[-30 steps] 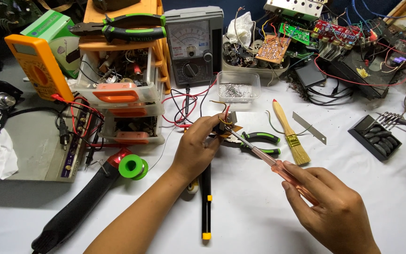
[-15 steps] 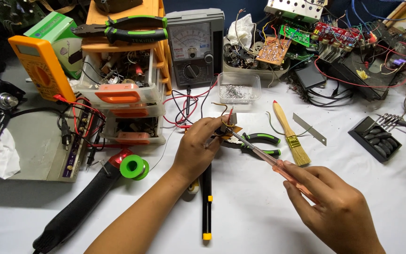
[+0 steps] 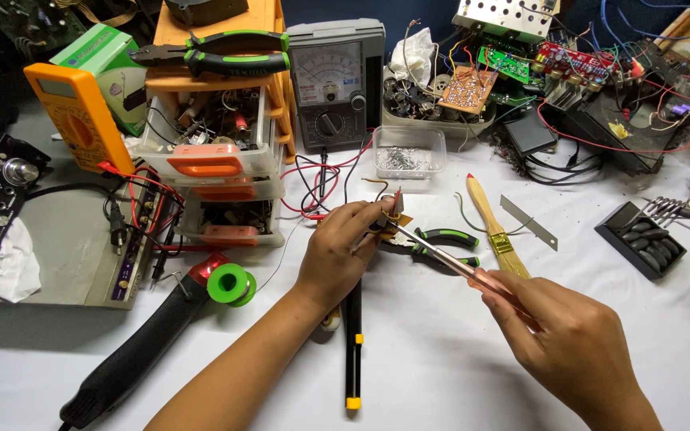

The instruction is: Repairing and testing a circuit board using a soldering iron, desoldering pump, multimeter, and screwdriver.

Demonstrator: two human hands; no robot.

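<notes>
My left hand (image 3: 337,251) pinches a small brown circuit board with wires (image 3: 395,214) just above the white table. My right hand (image 3: 573,347) grips the orange handle of a thin metal tool (image 3: 441,255), a soldering iron or screwdriver, whose tip touches the board. Green-handled pliers (image 3: 441,239) lie directly under the tool's shaft. A black probe with a yellow tip (image 3: 353,343) lies under my left wrist.
An orange drawer unit (image 3: 217,160) with pliers on top stands at the back left, beside an orange multimeter (image 3: 81,120) and an analog meter (image 3: 337,80). A green solder spool (image 3: 229,283), a black heat tool (image 3: 137,351), a brush (image 3: 493,227), a clear box (image 3: 409,152) and circuit boards (image 3: 521,64) surround the hands.
Both hands stay in nearly the same place. The tool's tip stays at the small board, with only slight shifts.
</notes>
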